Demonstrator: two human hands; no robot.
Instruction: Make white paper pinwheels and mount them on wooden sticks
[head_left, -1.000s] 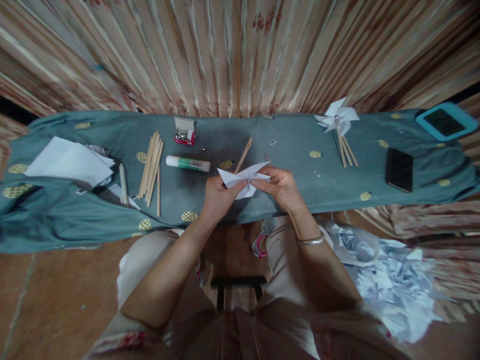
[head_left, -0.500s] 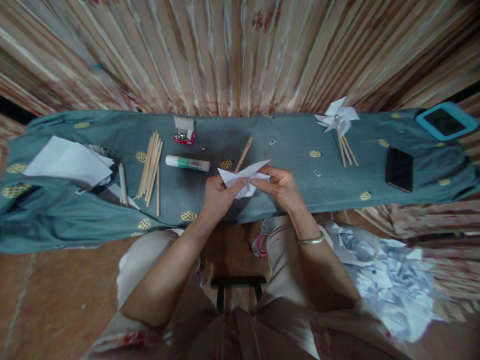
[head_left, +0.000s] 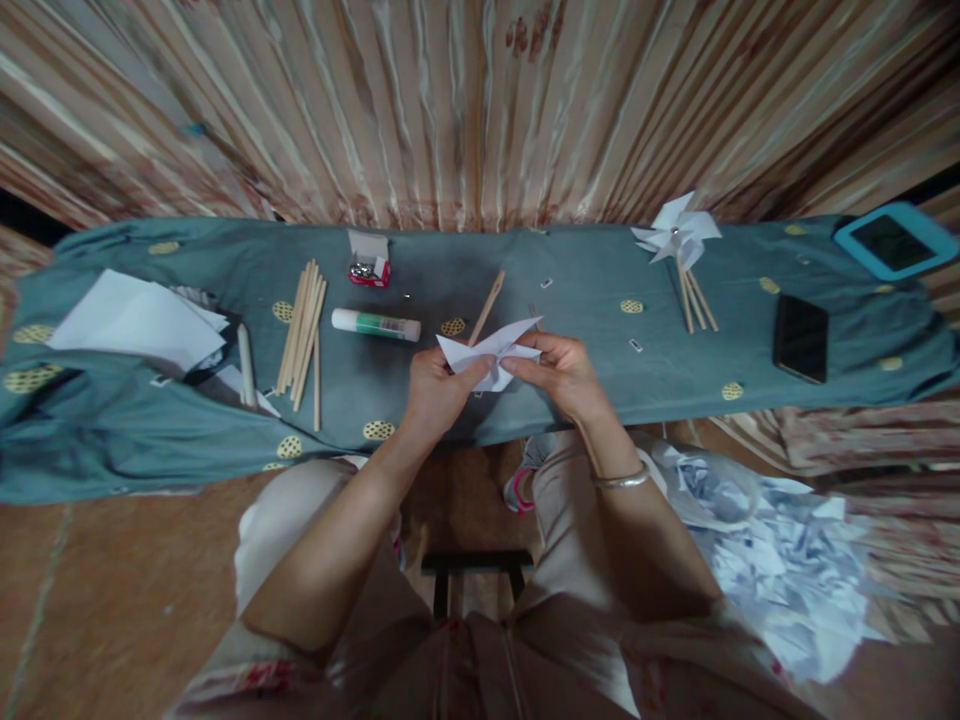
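Pinching the folded white paper (head_left: 491, 347) from both sides, the left hand (head_left: 437, 392) and the right hand (head_left: 568, 378) hold it over the near middle of the surface (head_left: 585, 270), their fingers closed narrowly on it and the thumbs near its centre. To the left, a glue stick (head_left: 376, 325) carries a green label (head_left: 369, 325) with print too small to read.

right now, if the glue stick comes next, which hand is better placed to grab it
Probably the left hand: the glue stick lies close by on its left. The right hand is farther, across the folded paper. Both hands pinch that paper, though.
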